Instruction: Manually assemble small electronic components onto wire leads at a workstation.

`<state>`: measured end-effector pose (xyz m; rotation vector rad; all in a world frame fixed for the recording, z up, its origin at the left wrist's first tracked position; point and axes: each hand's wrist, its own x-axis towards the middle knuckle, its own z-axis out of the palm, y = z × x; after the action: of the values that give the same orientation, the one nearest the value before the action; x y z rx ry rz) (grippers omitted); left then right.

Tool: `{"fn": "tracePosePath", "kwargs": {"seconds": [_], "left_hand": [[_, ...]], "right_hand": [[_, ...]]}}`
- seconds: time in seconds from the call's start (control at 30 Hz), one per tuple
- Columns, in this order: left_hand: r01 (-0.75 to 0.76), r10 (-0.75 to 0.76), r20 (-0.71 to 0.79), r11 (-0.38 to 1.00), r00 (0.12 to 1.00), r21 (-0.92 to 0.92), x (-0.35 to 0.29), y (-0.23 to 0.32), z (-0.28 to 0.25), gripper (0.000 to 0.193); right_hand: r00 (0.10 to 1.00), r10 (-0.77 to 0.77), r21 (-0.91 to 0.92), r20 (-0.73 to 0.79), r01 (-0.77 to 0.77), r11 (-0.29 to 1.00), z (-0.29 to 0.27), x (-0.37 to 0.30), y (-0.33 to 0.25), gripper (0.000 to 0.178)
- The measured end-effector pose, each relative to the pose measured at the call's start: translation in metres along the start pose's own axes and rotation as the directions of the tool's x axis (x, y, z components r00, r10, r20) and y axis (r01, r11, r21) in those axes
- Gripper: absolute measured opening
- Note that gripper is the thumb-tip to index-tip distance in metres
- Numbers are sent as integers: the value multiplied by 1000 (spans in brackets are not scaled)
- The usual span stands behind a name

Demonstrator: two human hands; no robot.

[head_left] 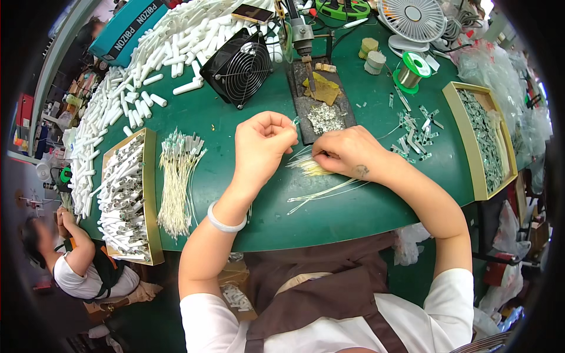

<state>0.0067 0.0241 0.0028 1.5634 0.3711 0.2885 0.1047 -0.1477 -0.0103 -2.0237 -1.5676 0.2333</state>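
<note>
My left hand (263, 144) is closed in a pinch, with a small green circuit board (296, 121) poking out past its fingertips. To its right, my right hand (352, 152) bends its fingers down onto a bundle of thin white and yellowish wires (315, 167), its fingertips pressed together at them and partly hidden. Just beyond both hands lies a dark soldering plate (301, 133) bearing a heap of silvery solder bits (325, 119) and a yellow sponge (323, 88). A soldering iron (310, 75) points down above the plate from a stand.
Wired boards (175, 185) lie bundled at left beside a box of white tubular parts (146, 200). Loose green boards (419, 135) and a tray of boards (484, 141) are at right. A black fan (238, 67), a solder spool (412, 72) and piled white tubes (150, 65) stand farther back.
</note>
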Motion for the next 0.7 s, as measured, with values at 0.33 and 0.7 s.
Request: {"fn": "tracePosePath", "kwargs": {"seconds": [0.33,0.7], "left_hand": [[85,-105,167,989,980,121,3,-6,-4,11],[197,-214,283,977,935,86,-2,0,2,12]], "right_hand": [[988,-75,-9,-136,74,997,-11,-3,2,9],[939,-172,-80,-299,155,985,-10,-3,5,9]]}}
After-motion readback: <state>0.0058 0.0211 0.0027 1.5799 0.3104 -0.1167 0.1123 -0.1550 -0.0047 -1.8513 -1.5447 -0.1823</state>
